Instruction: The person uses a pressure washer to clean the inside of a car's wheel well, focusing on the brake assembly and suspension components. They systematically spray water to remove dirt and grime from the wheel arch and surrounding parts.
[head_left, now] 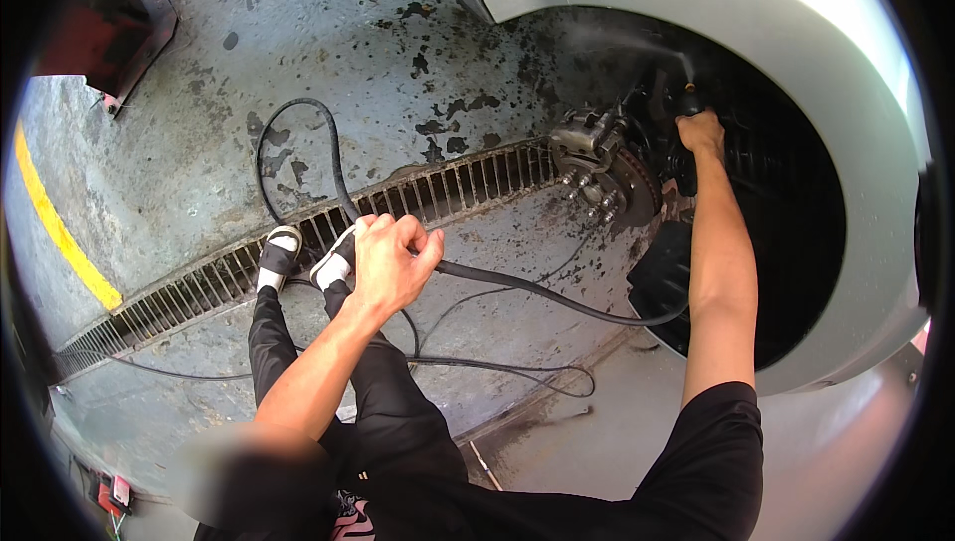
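Note:
My left hand (391,263) is closed around a thick black hose (537,288), which loops beyond it and runs right toward the wheel arch. Inside the dark wheel arch (786,213) of a silver car, my right hand (702,133) grips a black spray gun (686,101) with an orange tip. A misty jet (637,44) leaves the tip and fans out to the left. Left of that hand, the bare wheel hub (593,193) shows its studs, a brake disc (642,183) and a brake caliper (589,133). Part of the spray gun is hidden by my fingers.
A metal drain grate (209,287) crosses the worn grey floor under my feet. Thinner cables (497,367) lie across the floor near my legs. The car's silver fender (856,74) curves around my right arm. A red metal stand (109,49) is at the upper left.

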The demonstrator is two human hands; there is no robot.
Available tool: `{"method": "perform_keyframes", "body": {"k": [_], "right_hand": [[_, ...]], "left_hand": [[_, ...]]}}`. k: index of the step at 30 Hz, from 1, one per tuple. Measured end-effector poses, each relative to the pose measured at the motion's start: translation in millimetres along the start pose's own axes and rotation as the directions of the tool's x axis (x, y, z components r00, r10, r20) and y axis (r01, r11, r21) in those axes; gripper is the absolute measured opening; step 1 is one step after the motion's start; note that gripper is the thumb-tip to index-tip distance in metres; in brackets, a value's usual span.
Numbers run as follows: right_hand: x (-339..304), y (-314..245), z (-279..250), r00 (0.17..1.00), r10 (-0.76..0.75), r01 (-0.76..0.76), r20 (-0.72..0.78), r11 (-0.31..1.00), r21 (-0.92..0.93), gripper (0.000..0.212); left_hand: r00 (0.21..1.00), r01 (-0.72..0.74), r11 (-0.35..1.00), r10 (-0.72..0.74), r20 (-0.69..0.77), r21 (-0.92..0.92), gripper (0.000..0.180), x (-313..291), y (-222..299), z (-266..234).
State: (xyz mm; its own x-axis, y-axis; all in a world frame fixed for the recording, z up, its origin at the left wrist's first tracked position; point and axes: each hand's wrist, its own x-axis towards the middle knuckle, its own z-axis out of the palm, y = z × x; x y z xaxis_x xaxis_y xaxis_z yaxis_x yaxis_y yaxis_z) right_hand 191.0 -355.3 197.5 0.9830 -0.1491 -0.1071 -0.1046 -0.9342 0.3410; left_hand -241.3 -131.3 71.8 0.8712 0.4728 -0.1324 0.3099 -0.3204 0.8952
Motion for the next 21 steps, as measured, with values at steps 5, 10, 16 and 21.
{"method": "perform_keyframes", "body": {"k": [5,10,16,21], "right_hand": [[-2.4,7.1,-10.3,1.0,0.022,-0.022,0.005,1.0,0.011,0.058],[-16.6,8.4,-23.9,0.998,0.05,-0.05,-0.028,0.999,0.004,0.058],[-37.4,15.0,-39.1,0.992,0.098,-0.096,-0.076,0.995,0.029,0.058],[-50.7,11.7,-37.3,0.999,0.031,-0.031,-0.02,0.999,0.022,0.06]], "left_hand": [[1.0,0.013,1.0,-0.013,0.012,-0.008,0.033,-3.3,2.2,0.3],[0.998,0.036,0.999,-0.034,0.055,-0.035,0.033,-7.7,5.3,-8.6],[0.996,0.041,0.999,-0.039,0.08,-0.031,0.034,-13.3,3.9,-26.7],[0.991,0.073,0.996,-0.068,0.117,-0.041,0.034,-14.9,3.7,-48.3]]}}
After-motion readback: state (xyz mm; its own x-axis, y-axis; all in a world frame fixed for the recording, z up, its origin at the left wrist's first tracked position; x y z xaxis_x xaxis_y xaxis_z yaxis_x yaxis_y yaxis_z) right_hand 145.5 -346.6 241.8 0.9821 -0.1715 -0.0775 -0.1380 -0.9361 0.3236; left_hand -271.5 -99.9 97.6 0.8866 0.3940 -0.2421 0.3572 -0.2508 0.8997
